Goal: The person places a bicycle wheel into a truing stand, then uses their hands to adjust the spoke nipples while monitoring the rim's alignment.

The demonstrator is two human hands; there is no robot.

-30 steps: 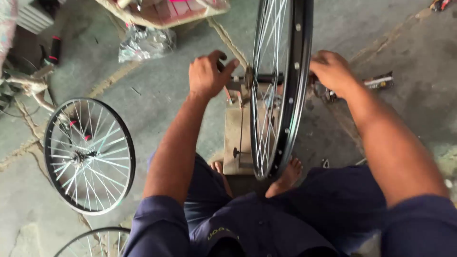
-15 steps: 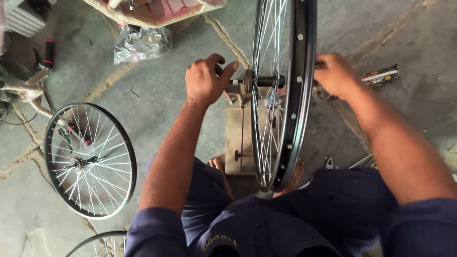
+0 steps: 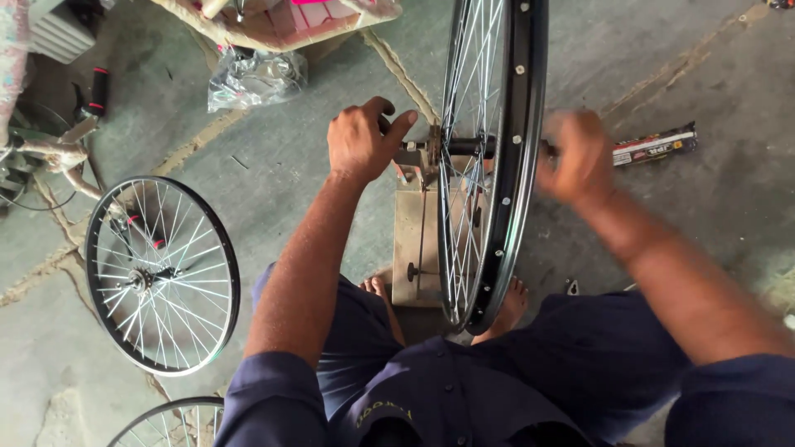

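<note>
A large black-rimmed spoked bicycle wheel [image 3: 505, 165] stands upright in a metal truing stand [image 3: 414, 240] between my knees. My left hand [image 3: 362, 139] rests at the left end of the wheel's axle, fingers curled over the top of the stand's arm. My right hand [image 3: 575, 157] is blurred at the right end of the axle, fingers closed around something I cannot make out. My bare feet flank the base of the stand.
A smaller spoked wheel [image 3: 161, 273] lies flat on the concrete floor at left, and part of another wheel [image 3: 170, 422] shows at the bottom left. A crumpled plastic bag [image 3: 252, 79] lies behind, a small long box [image 3: 658, 145] at right, bicycle handlebars [image 3: 58, 141] far left.
My left hand's fingers have shifted on the stand's arm. My right hand has moved slightly and is now blurred by motion. The wheel stays in the stand.
</note>
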